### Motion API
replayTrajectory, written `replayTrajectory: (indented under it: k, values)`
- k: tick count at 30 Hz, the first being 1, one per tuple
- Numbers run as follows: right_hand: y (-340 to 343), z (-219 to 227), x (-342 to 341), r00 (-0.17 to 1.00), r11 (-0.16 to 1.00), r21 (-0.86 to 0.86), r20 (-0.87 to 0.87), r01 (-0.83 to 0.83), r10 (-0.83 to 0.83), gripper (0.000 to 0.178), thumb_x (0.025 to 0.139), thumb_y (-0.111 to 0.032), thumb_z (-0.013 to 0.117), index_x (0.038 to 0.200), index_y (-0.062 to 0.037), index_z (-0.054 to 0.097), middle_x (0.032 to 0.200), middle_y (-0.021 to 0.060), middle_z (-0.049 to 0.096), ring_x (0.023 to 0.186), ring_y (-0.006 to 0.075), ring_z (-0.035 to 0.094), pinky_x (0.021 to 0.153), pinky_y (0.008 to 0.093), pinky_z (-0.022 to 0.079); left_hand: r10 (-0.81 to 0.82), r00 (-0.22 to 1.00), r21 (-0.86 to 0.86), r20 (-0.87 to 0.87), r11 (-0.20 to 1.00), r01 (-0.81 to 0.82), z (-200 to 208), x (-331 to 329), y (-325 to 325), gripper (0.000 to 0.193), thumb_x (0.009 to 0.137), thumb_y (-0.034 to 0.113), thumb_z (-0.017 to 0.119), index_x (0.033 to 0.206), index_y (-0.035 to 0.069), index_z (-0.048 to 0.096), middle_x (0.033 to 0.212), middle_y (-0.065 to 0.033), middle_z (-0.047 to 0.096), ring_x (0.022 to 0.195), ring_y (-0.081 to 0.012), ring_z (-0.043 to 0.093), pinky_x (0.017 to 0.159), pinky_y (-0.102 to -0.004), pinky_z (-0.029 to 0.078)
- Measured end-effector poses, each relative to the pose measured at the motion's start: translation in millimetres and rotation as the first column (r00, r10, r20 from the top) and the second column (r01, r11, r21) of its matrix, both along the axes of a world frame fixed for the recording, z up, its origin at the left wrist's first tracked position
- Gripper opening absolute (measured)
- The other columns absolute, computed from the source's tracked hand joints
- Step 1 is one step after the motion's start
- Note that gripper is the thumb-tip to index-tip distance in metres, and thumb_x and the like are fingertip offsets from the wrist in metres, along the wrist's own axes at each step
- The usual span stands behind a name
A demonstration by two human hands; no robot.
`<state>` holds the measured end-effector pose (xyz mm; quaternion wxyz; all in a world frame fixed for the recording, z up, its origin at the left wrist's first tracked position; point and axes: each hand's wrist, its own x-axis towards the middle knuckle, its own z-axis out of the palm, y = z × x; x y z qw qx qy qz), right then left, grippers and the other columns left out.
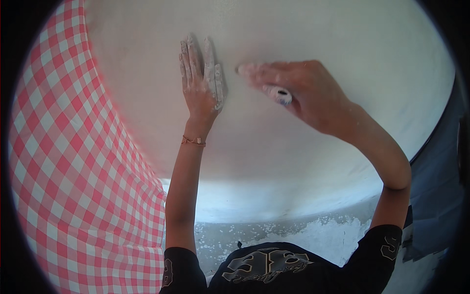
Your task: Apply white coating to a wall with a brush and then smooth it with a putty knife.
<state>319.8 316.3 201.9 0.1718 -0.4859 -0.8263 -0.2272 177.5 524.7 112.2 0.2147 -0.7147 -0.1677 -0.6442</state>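
My left hand [199,90] lies flat against a large, smooth, pale wall-like surface [235,147]. Its fingers are stretched out, parted in the middle, and coated in white powder or paste; nothing is in it. To its right, my right hand [313,93] is wrapped round a hand tool whose pale, rounded handle end [281,95], with a dark hole and a bluish patch, sticks out below the fingers. The fingertips of that hand are whitened and blurred, close to the pale surface. The tool's working end is hidden, so I cannot tell its kind.
A pink-and-white checked cloth [83,166] hangs along the left side of the surface. Dark blue-grey sheeting [433,186] is at the right. Below the lower edge, a grey floor [220,240] shows white specks and smears.
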Motion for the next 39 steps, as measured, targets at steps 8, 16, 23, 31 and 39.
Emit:
replayTrajectory:
  k: [8,16,23,31,39]
  values:
    - [18.3,0.6,8.4,0.914,0.798,0.599,0.355,-0.06,-0.197,0.022,0.095,-0.01,0.071,0.117,-0.0118,0.072,0.13,0.0099,0.072,0.12,0.0277,0.071,0.091,0.0356,0.062,-0.025,1.0,0.005,-0.006,1.0,0.025,-0.2,-4.9,2.7,0.056,0.106,0.013,0.047,0.159,0.001,0.041,0.165,-0.0285,0.033,0.154,-0.048,0.028,0.125,-0.0552,0.026]
    - [9.4,-33.4,-34.9,0.987,0.995,-0.096,0.16,-0.014,0.029,0.025,0.096,-0.013,0.07,0.12,-0.008,0.073,0.128,0.01,0.073,0.115,0.0256,0.072,0.091,0.0344,0.061,-0.017,0.999,-0.006,-0.035,1.0,0.017,-6.1,-13.2,8.1,0.056,0.107,0.02,0.045,0.16,0.004,0.04,0.166,-0.0271,0.03,0.154,-0.0458,0.029,0.126,-0.0539,0.026]
    - [45.1,24.4,-36.4,0.989,0.962,0.247,-0.051,-0.121,0.138,0.017,0.098,-0.016,0.068,0.112,-0.0077,0.072,0.093,0.0101,0.076,0.082,0.0303,0.072,0.077,0.0407,0.059,0.044,0.998,0.028,-0.052,0.999,-0.042,2.3,-40.4,23.7,0.054,0.107,0.018,0.045,0.158,0.003,0.043,0.166,-0.0259,0.032,0.153,-0.0451,0.03,0.125,-0.0544,0.028]
    - [67.0,33.6,-50.6,0.986,0.811,0.567,0.15,-0.143,0.069,0.021,0.091,-0.01,0.071,0.112,-0.0105,0.072,0.11,0.007,0.074,0.095,0.0253,0.075,0.073,0.0341,0.06,-0.012,0.999,0.035,-0.041,0.999,0.013,11.8,-67.4,50.7,0.055,0.105,0.014,0.048,0.159,0.005,0.042,0.167,-0.025,0.03,0.154,-0.0454,0.028,0.125,-0.0555,0.027]
    - [52.8,4.1,-103.5,0.984,0.99,-0.136,0.17,-0.037,0.06,0.01,0.097,-0.012,0.069,0.104,-0.0065,0.072,0.088,0.014,0.075,0.08,0.0281,0.075,0.073,0.0389,0.061,-0.026,0.999,0.026,-0.038,0.999,0.027,6.0,-76.8,59.9,0.057,0.106,0.016,0.046,0.161,0.007,0.039,0.167,-0.027,0.029,0.154,-0.0452,0.028,0.125,-0.0542,0.028]
